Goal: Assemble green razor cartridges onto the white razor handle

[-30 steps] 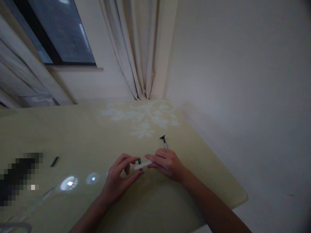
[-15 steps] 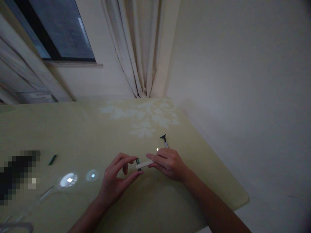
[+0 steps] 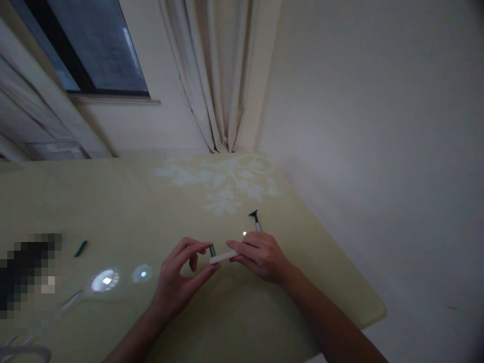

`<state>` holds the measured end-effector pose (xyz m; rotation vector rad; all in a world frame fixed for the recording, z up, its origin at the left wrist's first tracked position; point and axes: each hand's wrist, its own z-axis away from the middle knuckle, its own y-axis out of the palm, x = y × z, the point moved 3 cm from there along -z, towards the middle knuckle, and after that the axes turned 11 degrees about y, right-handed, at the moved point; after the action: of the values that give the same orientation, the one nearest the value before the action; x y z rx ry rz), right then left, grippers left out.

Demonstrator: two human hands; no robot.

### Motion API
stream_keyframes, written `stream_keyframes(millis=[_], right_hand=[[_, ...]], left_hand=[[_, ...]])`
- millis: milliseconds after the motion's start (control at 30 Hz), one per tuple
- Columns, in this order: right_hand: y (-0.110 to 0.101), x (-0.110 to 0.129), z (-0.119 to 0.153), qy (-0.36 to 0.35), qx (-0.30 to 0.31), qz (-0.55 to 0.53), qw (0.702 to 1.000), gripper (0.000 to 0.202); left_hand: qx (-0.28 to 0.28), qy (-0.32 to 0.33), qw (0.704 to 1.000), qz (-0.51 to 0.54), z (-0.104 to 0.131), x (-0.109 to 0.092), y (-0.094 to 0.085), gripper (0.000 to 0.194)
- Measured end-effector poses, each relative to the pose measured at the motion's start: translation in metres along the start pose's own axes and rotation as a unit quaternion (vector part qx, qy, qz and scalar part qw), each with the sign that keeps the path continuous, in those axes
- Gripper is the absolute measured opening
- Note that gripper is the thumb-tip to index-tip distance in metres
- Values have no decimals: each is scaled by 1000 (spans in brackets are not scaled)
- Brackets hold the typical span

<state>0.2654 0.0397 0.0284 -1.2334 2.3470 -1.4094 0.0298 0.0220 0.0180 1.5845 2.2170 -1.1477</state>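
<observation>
Between the thumb and forefinger of my left hand (image 3: 177,277) is a small dark green bar (image 3: 213,249), which looks like a razor blade cartridge, held by its ends. My right hand (image 3: 260,256) grips a flat off-white stick (image 3: 223,257) that points left. The stick's tip crosses the lower part of the bar, near my left thumb, and hides that part. Just beyond my right knuckles lies a razor (image 3: 256,217) with a dark T-shaped head and a pale handle, partly covered by the hand.
A similar dark green piece (image 3: 80,248) lies on the glossy pale-green table (image 3: 124,212) to the left. A pixelated dark patch and a thin clear object (image 3: 71,300) are nearby. The wall (image 3: 359,176) borders the table's right side; curtains (image 3: 215,75) hang behind.
The stick's tip has slid down along the bar toward my left thumb, showing more of the bar's upper part. Both hands stay almost in place.
</observation>
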Motion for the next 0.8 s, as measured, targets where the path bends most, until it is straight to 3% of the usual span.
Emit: stream_keyframes(millis=[800], right_hand=[[-9,-5,-1,34,2,-53,998,39]], left_hand=[[-20,-1,1000,-8,0,-1,-1,30]])
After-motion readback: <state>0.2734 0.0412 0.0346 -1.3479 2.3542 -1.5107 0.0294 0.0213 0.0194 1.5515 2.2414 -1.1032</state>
